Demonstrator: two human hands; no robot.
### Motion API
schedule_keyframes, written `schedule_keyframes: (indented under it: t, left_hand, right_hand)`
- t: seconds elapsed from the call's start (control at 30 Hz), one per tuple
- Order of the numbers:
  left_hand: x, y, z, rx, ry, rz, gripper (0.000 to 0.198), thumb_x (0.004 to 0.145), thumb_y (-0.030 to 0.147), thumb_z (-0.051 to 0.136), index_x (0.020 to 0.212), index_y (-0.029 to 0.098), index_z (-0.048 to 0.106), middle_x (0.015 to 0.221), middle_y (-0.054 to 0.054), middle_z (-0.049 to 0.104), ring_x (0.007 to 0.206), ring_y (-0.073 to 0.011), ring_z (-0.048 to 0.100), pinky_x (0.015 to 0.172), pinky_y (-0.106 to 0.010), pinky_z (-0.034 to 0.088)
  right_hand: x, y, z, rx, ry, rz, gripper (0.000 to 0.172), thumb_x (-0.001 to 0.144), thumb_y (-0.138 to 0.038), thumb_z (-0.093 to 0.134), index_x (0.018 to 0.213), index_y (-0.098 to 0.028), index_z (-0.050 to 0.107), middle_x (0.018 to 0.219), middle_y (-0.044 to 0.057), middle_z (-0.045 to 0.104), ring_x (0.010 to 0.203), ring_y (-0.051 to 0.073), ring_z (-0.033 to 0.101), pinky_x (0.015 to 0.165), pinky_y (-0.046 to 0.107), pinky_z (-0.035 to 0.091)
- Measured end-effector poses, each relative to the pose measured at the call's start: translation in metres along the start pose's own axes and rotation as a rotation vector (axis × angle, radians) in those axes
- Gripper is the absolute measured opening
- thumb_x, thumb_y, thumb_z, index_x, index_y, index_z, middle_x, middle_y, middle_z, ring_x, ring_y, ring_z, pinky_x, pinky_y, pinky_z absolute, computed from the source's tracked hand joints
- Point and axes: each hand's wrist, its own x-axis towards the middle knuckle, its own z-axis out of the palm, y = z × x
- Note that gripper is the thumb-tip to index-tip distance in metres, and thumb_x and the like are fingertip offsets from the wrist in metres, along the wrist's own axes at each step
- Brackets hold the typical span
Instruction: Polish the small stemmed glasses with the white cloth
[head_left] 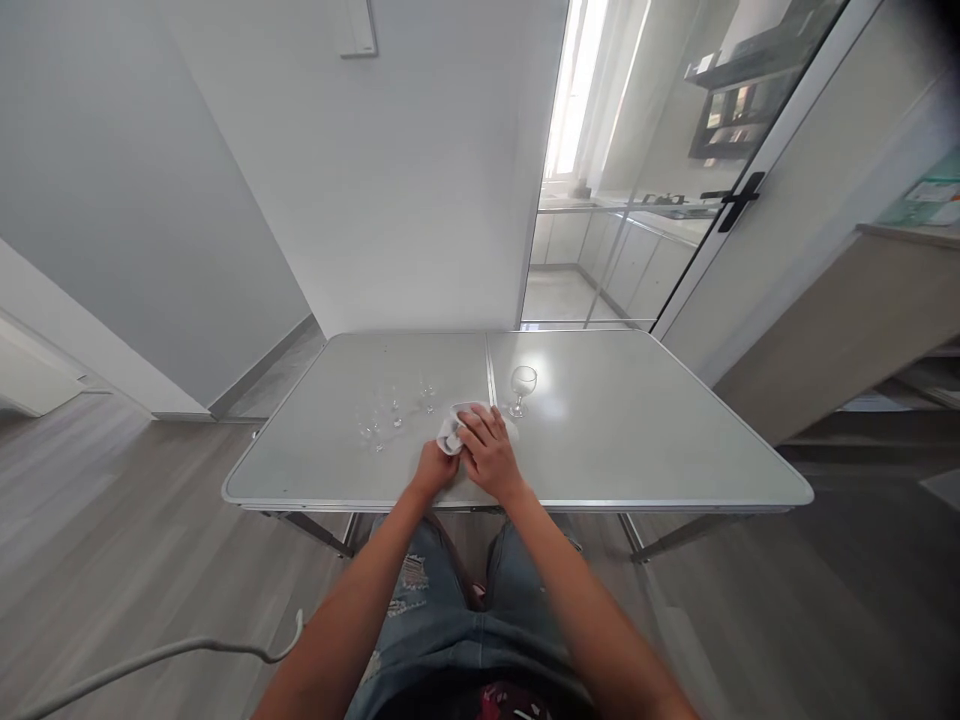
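Both my hands meet over the near middle of the table, at a crumpled white cloth. My left hand is closed at the cloth's lower left side. My right hand lies over the cloth from the right, its fingers bent onto it. Whether something is wrapped inside the cloth is hidden by my fingers. Just beyond my right hand, a clear stemmed glass stands upright. Left of my hands are several small clear glasses, faint against the pale tabletop.
The pale folding table has a metal rim and a centre seam. A white wall rises behind it, with a glass door at the back right. A grey cable curves in at the lower left. Wooden shelving stands right.
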Motion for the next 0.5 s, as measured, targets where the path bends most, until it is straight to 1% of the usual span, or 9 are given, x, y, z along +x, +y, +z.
schedule_keyframes:
  t: [0.03,0.1,0.17,0.23,0.3,0.33,0.37,0.43,0.5]
  left_hand:
    - [0.000,-0.002,0.002,0.043,-0.011,0.000,0.014,0.085,0.021,0.052,0.084,0.016,0.065,0.081,-0.012,0.072,0.073,-0.0220,0.067,0.066,-0.029,0.044]
    - [0.000,-0.002,0.004,0.119,-0.048,-0.003,0.013,0.083,0.019,0.053,0.080,0.015,0.065,0.078,-0.013,0.072,0.069,-0.0226,0.067,0.063,-0.029,0.043]
    - [0.000,0.001,0.003,0.154,-0.078,0.010,0.014,0.086,0.021,0.055,0.077,0.015,0.064,0.073,-0.013,0.071,0.065,-0.0220,0.066,0.061,-0.029,0.041]
    - [-0.001,0.004,0.000,0.134,-0.082,0.037,0.016,0.089,0.026,0.056,0.079,0.016,0.064,0.071,-0.011,0.070,0.064,-0.0213,0.067,0.061,-0.028,0.041]
    - [-0.002,0.007,-0.003,0.082,-0.061,0.062,0.015,0.091,0.029,0.058,0.089,0.016,0.064,0.075,-0.009,0.072,0.068,-0.0205,0.069,0.063,-0.026,0.041]
    - [-0.003,0.008,-0.004,0.053,-0.048,0.069,0.015,0.092,0.030,0.058,0.094,0.017,0.064,0.079,-0.008,0.073,0.070,-0.0199,0.069,0.064,-0.026,0.042]
    - [-0.003,0.008,-0.005,0.025,-0.038,0.073,0.016,0.093,0.031,0.058,0.100,0.017,0.063,0.082,-0.008,0.074,0.071,-0.0193,0.069,0.065,-0.026,0.043]
    - [-0.003,0.009,-0.007,-0.019,-0.034,0.073,0.018,0.094,0.030,0.057,0.106,0.019,0.062,0.086,-0.006,0.074,0.073,-0.0179,0.070,0.067,-0.025,0.043]
    - [-0.003,0.009,-0.008,-0.048,-0.048,0.072,0.017,0.095,0.030,0.055,0.106,0.019,0.061,0.084,-0.004,0.074,0.073,-0.0167,0.069,0.068,-0.024,0.044]
  right_hand:
    - [0.006,-0.001,-0.004,-0.105,-0.074,-0.040,0.025,0.093,-0.023,0.050,0.113,-0.022,0.065,0.131,0.010,0.062,0.135,0.028,0.043,0.118,0.052,0.021]
    - [0.021,0.001,-0.012,-0.223,-0.225,-0.049,0.022,0.094,-0.024,0.049,0.108,-0.021,0.065,0.114,0.011,0.068,0.120,0.027,0.053,0.111,0.046,0.032]
    - [0.037,0.008,-0.020,-0.238,-0.370,0.038,0.020,0.095,-0.029,0.048,0.099,-0.021,0.066,0.096,0.010,0.069,0.099,0.023,0.059,0.094,0.037,0.041]
    - [0.049,0.018,-0.028,-0.127,-0.481,0.189,0.021,0.095,-0.033,0.050,0.090,-0.020,0.065,0.081,0.005,0.067,0.082,0.019,0.058,0.078,0.029,0.042]
    - [0.056,0.032,-0.033,0.175,-0.539,0.320,0.026,0.092,-0.039,0.054,0.081,-0.019,0.065,0.073,0.001,0.064,0.073,0.016,0.056,0.070,0.025,0.040]
    - [0.056,0.039,-0.034,0.386,-0.526,0.378,0.028,0.090,-0.043,0.056,0.080,-0.018,0.066,0.073,0.000,0.064,0.072,0.015,0.056,0.068,0.025,0.040]
    - [0.054,0.045,-0.033,0.609,-0.477,0.444,0.031,0.087,-0.046,0.059,0.082,-0.017,0.067,0.074,0.000,0.065,0.071,0.015,0.057,0.067,0.024,0.041]
    - [0.046,0.055,-0.027,0.988,-0.282,0.617,0.034,0.079,-0.051,0.068,0.085,-0.017,0.068,0.074,0.000,0.066,0.066,0.014,0.057,0.063,0.024,0.042]
    - [0.037,0.059,-0.018,1.230,-0.088,0.767,0.033,0.073,-0.048,0.074,0.084,-0.018,0.067,0.071,0.000,0.066,0.062,0.015,0.059,0.059,0.025,0.044]
